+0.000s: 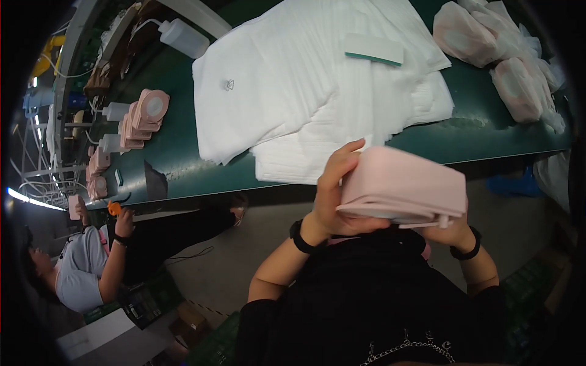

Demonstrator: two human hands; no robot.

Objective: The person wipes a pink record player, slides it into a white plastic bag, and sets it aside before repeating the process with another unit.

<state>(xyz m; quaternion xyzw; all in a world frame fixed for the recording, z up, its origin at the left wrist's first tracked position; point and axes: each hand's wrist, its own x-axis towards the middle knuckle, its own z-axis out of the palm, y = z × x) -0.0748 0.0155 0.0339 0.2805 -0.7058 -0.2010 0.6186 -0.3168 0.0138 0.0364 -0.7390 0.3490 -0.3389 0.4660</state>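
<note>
At the far left of the frame, a co-worker point(79, 268) in a light top holds a small pink thing in one hand and something orange in the other, close to the table's end. Above them, a row of pink cases point(151, 110) stands on the green table point(178, 155), with a squeeze bottle point(184, 40) farther up near the frame's upper left. Green tabletop shows between the cases and the white sheets point(274, 73), whose ragged lower edge comes near the table's front edge at the middle of the frame. A white block with a green edge point(374, 50) lies on the sheets at upper centre.

Right of centre, the person's left hand point(332, 198) grips the left end of a pink case point(406, 183) — thumb up its side, fingers curled beneath. The right hand point(453, 230) holds the right end from below, its fingers mostly hidden. The case is tilted and slightly blurred, overlapping the table's front edge in this view; grey floor shows below that edge on either side. At upper right, bagged pink cases point(519, 88) sit on the table — green surface separates them from the sheets.
</note>
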